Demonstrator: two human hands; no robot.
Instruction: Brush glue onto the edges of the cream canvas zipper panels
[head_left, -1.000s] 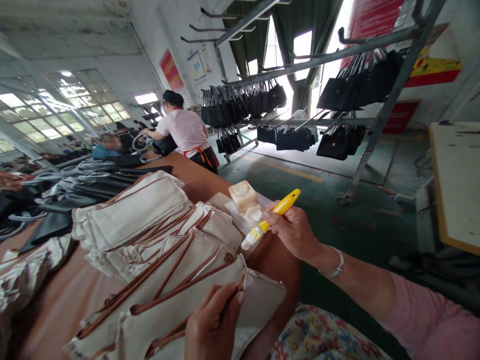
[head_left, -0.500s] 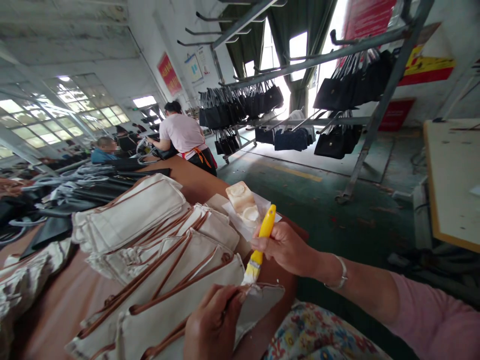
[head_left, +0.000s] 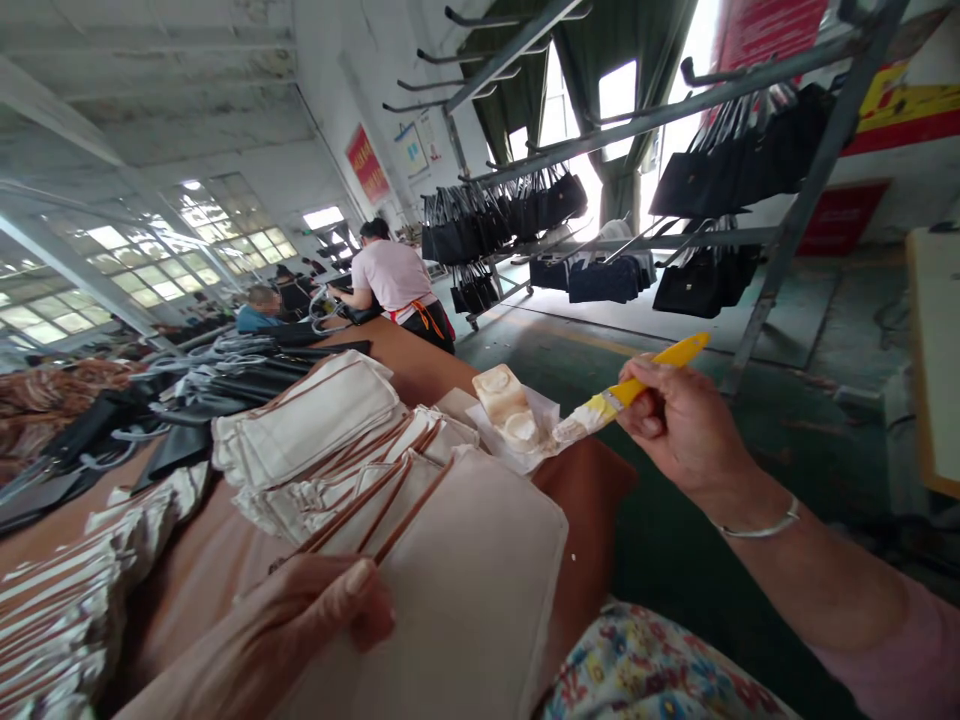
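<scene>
My right hand (head_left: pixel 679 425) grips a yellow-handled paintbrush (head_left: pixel 630 390) whose bristles are coated in white paste. The brush tip is at the edge of a pale plastic container (head_left: pixel 501 392), which lies on a white sheet (head_left: pixel 544 410) with white paste at its near end. A flat cream bag panel (head_left: pixel 472 570) lies at the front, over the stack. My left hand (head_left: pixel 330 610) rests at its left side by a brown strap, fingers curled on the panel; the fingertips are partly hidden. Cream pieces with brown straps (head_left: pixel 360 460) are layered behind it.
On the brown-covered table (head_left: pixel 405 350) are a folded cream stack (head_left: pixel 307 420), a row of cream pieces (head_left: pixel 82 610) and black bags with grey handles (head_left: pixel 225 380). A person in a pink shirt (head_left: pixel 390 275) works beyond. Black bags hang from a metal rack (head_left: pixel 787 220).
My right hand has moved the brush up and right, from the piece's edge to the paste. My left hand has moved left, and a broad cream panel now lies flat in front.
</scene>
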